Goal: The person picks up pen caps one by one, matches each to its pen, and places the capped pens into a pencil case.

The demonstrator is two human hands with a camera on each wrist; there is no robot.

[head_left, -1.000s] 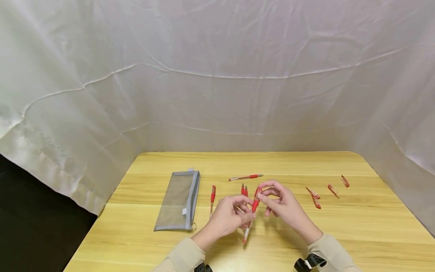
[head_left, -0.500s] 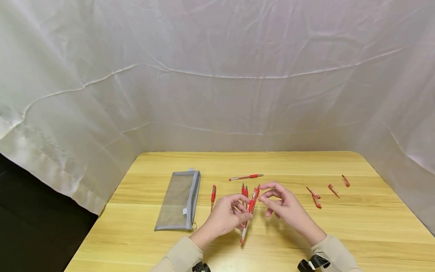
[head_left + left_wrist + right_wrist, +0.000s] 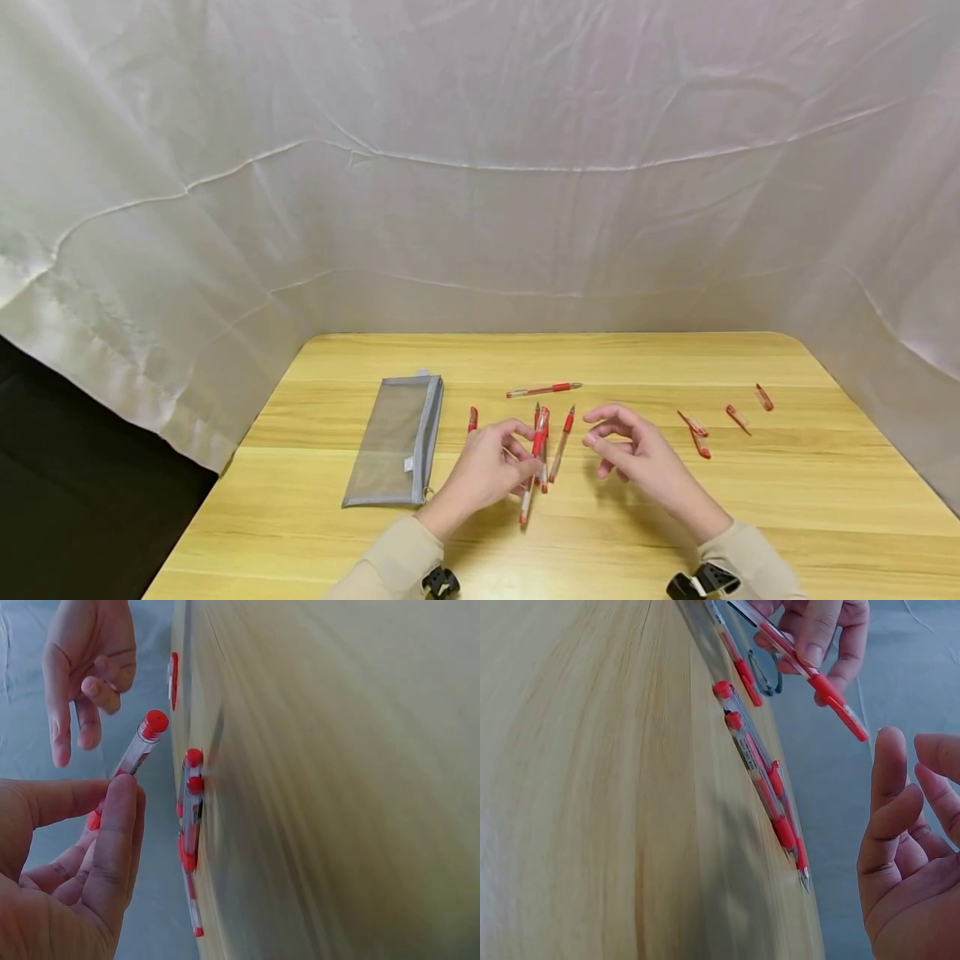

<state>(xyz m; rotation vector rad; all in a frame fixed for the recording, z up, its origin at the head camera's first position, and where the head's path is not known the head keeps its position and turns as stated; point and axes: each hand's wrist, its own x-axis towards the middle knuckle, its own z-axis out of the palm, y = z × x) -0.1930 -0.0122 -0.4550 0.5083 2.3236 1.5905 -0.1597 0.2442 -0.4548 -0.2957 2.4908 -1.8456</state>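
Note:
My left hand [image 3: 487, 467] pinches a capped red gel pen [image 3: 527, 505] between thumb and fingers, held above the table with its cap end pointing away from me. In the left wrist view the red end plug of this gel pen [image 3: 155, 722] faces the camera. My right hand [image 3: 648, 468] hovers to the right of it, fingers loosely bent, holding nothing. Between the hands lies an uncapped red pen [image 3: 562, 446], tip away from me. More pens lie beneath the held one, partly hidden. A capped pen [image 3: 473, 417] shows only its cap beyond my left hand.
A grey mesh zip pouch [image 3: 393, 442] lies flat on the wooden table [image 3: 300, 533] at the left. Toward the back an uncapped pen [image 3: 543, 390] lies crosswise. Several loose red caps, including one cap [image 3: 763, 397], are scattered at the right.
My right hand has let go of the pen's cap end and drawn right. My left hand has moved left with the pen, uncovering the uncapped pen between the hands.

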